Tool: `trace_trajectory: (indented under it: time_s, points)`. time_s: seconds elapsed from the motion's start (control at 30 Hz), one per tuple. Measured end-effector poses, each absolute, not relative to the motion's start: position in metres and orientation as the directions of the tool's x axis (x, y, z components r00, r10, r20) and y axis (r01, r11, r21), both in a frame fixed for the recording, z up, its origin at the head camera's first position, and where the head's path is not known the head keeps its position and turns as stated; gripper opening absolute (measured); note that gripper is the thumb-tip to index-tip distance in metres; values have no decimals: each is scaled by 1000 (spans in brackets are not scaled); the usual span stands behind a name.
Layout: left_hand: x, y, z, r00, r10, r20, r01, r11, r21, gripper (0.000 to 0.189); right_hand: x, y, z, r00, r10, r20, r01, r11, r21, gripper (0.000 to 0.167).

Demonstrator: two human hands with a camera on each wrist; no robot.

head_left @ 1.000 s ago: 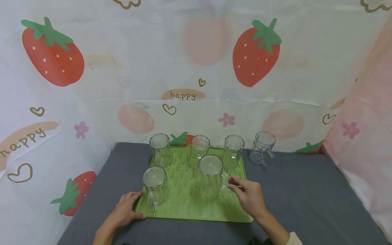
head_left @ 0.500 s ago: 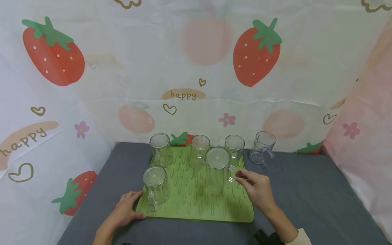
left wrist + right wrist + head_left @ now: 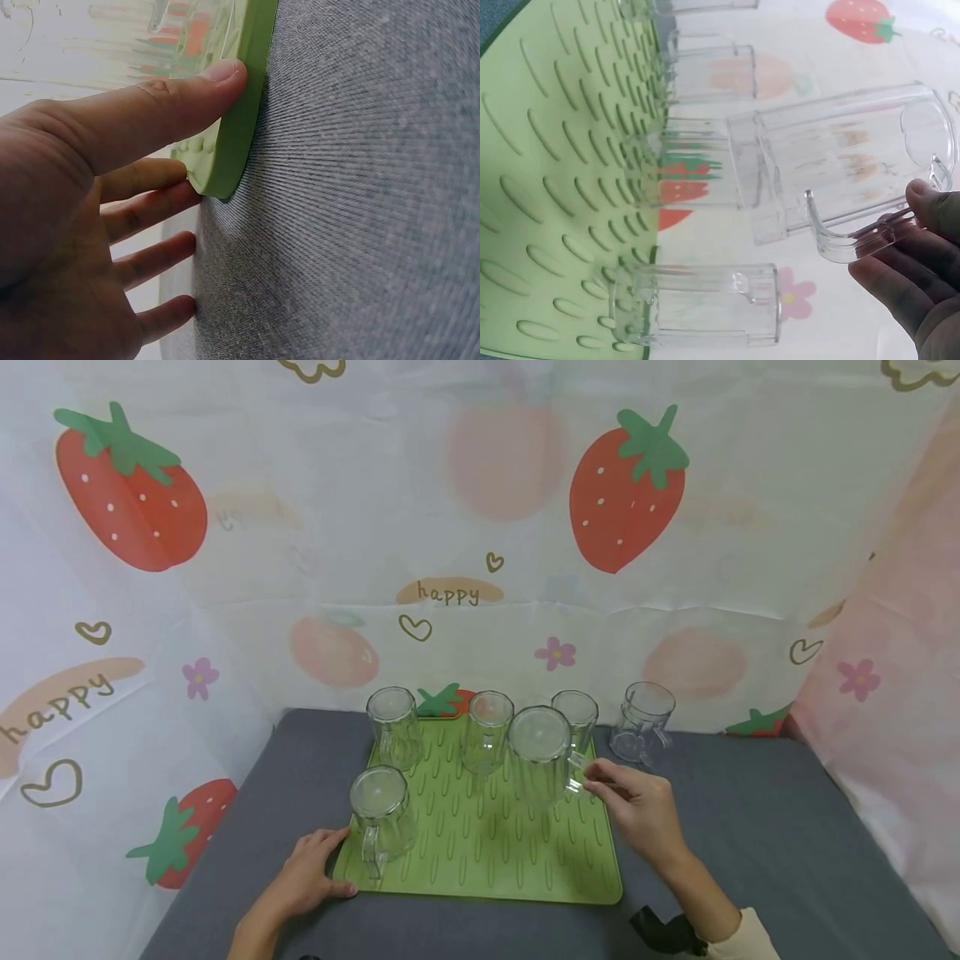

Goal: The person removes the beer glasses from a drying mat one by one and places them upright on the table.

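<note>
In the head view my right hand (image 3: pixel 641 814) pinches the handle of a clear glass mug (image 3: pixel 538 760), held base-up above the right part of a green ribbed mat (image 3: pixel 510 864). The right wrist view shows thumb and fingers on that handle, with the mug (image 3: pixel 840 165) apart from the mat (image 3: pixel 525 187). My left hand (image 3: pixel 306 870) rests at the mat's front left corner. Its thumb lies on the raised rim and its extended fingers touch the outer side, as the left wrist view shows. Just beside it stands another glass mug (image 3: pixel 381 810), base-up on the mat.
Along the mat's back edge stand three glass mugs: left (image 3: pixel 393 727), middle (image 3: pixel 489 735) and right (image 3: pixel 576 710), the last partly behind the held one. One more mug (image 3: pixel 643 718) stands upright on the grey cloth (image 3: pixel 750 827). A strawberry-print curtain (image 3: pixel 480 527) closes off the back.
My right hand has carried the mug rightward and toward the back of the mat, more slowly in the last half second. The left hand and the other mugs have not moved.
</note>
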State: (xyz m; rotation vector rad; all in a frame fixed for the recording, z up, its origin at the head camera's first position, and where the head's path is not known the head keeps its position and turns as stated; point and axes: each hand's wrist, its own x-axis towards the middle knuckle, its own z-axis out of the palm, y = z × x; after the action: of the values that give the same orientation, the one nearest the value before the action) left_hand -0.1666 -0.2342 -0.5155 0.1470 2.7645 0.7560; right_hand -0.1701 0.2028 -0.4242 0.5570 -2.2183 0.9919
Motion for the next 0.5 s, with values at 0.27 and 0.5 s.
trace_trajectory:
  time_s: [0.27,0.5]
  points:
    - [-168,-234,-516,-958,172,-229,32,859,511,89,-169,204,-419,-693,-131,709,-618,616,-490,22]
    - [-167,-235,-517,-959,171,-228,31,858,513,89,-170,206,-413,-661,-138,738,-642,613,-460,23]
